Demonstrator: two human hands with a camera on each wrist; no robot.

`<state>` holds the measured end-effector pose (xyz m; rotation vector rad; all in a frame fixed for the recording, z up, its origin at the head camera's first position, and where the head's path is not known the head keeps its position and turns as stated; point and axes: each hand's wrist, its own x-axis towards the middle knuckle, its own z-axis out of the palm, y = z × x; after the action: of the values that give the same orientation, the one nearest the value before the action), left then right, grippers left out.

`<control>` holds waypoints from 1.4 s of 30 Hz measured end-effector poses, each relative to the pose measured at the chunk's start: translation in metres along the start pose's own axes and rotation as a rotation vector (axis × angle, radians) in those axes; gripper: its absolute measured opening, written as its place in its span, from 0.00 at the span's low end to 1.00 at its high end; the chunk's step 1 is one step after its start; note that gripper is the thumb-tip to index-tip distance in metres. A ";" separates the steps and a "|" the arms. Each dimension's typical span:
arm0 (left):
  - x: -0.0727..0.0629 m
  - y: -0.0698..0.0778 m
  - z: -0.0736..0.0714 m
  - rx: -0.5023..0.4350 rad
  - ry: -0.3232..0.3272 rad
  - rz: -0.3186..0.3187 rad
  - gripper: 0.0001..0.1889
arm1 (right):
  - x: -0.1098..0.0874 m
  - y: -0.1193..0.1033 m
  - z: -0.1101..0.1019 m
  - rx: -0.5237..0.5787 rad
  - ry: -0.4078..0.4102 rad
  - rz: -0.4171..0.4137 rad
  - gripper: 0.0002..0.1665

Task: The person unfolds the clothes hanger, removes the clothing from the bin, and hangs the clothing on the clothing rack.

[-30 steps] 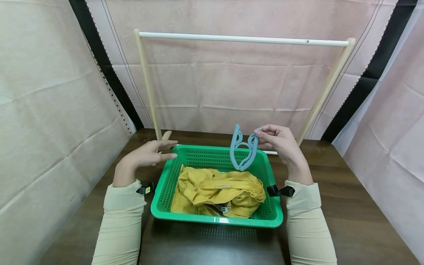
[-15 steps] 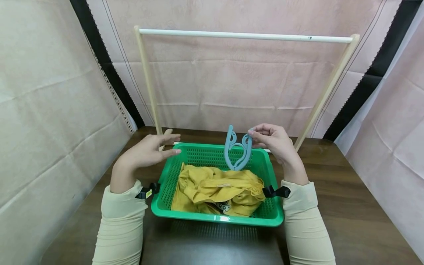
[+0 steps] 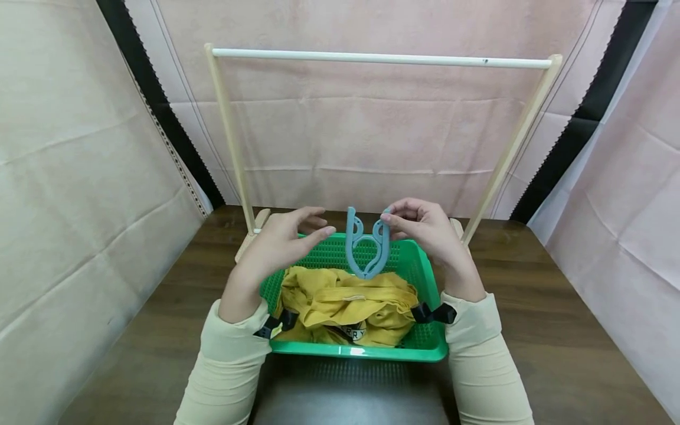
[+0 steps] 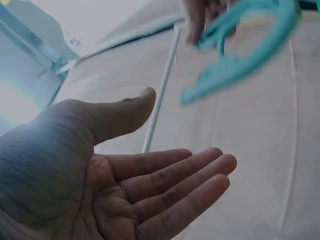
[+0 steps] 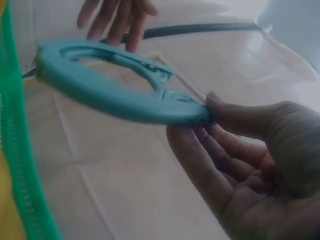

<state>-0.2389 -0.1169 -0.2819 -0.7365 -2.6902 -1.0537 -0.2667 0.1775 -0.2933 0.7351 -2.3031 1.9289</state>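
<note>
My right hand point(image 3: 422, 227) pinches one end of a light blue folding clothes hanger point(image 3: 350, 254) between thumb and fingers. The hanger is folded into a U, its rounded bend pointing down over the basket. In the right wrist view the hanger point(image 5: 110, 105) stretches away from the thumb tip. My left hand point(image 3: 289, 236) is held with its fingers extended, a short way left of the hanger's free arm. The left wrist view has its palm point(image 4: 110, 200) bare, with nothing in it. Below lies a bunched yellow garment point(image 3: 340, 295) with a dark and white label, inside a green basket point(image 3: 366, 352).
Behind the basket stands a rack with a white top bar point(image 3: 372, 58) and cream side posts point(image 3: 231, 136). Pale fabric walls point(image 3: 79, 177) enclose the brown wooden table point(image 3: 536, 330) at the back and both sides.
My left hand has moved right, from beside the basket's left rim to near the hanger. My right hand has carried the hanger somewhat left, still pinching its end.
</note>
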 end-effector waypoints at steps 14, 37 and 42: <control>0.002 0.016 0.027 -0.105 0.112 0.124 0.08 | -0.009 -0.007 0.021 -0.045 -0.121 -0.039 0.10; 0.006 0.014 0.024 -0.100 0.101 0.140 0.07 | -0.005 -0.007 0.017 -0.163 -0.160 -0.073 0.10; 0.006 0.013 0.023 -0.108 0.093 0.142 0.07 | -0.003 -0.006 0.018 -0.159 -0.160 -0.082 0.09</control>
<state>-0.2365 -0.0911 -0.2888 -0.8613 -2.4789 -1.1743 -0.2565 0.1614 -0.2925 0.9808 -2.4388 1.6861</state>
